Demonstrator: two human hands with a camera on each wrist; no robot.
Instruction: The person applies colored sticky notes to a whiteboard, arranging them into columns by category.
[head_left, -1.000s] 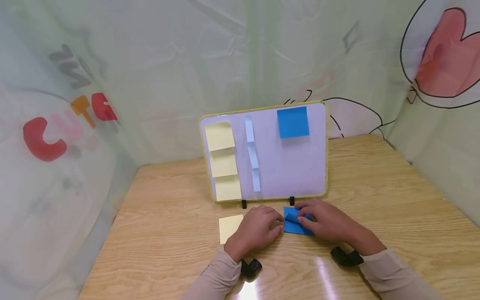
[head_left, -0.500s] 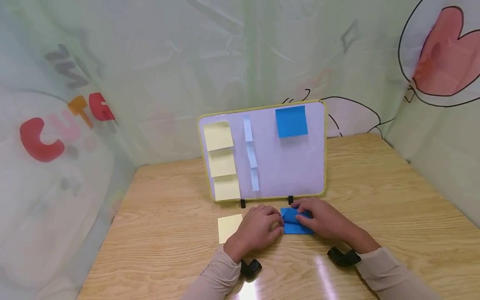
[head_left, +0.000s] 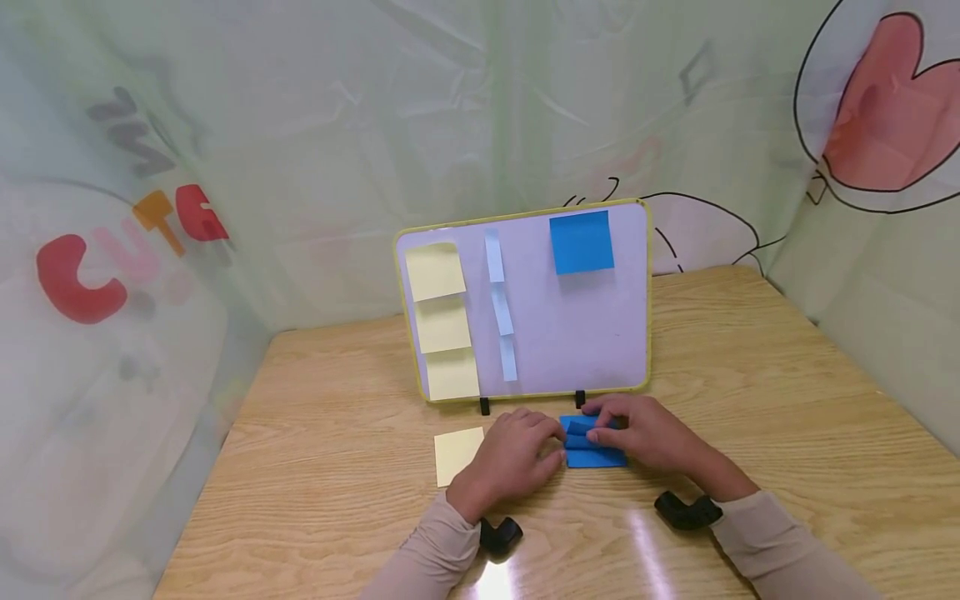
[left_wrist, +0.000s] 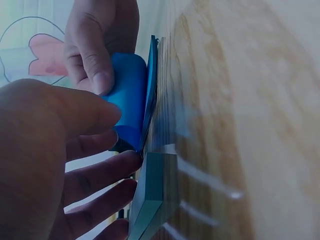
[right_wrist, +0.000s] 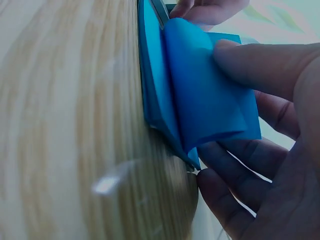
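Note:
A blue sticky note pad (head_left: 596,459) lies on the table. My right hand (head_left: 651,433) pinches its top sheet (right_wrist: 200,85), thumb on the near face and fingers behind. The sheet bends up and over in a curl, with its lower part still against the pad. My left hand (head_left: 517,454) rests at the pad's left edge, fingers bent slightly, with a gap between thumb and forefinger in the head view. In the left wrist view its fingertips (left_wrist: 131,159) meet the pad's edge. Under the left hand, partly covered, lies a pale yellow sticky note pad (head_left: 454,457).
A small whiteboard (head_left: 577,333) with a yellow frame stands behind on black feet (head_left: 484,406). It bears yellow notes (head_left: 442,325), narrow pale blue strips (head_left: 501,308) and one blue note (head_left: 582,242). Printed sheeting (head_left: 337,167) hangs around the wooden table (head_left: 337,400).
The blue top sheet has curled further up from the pad under my right thumb and fingers. My left hand has stayed at the pad's left edge. The head view has shifted slightly.

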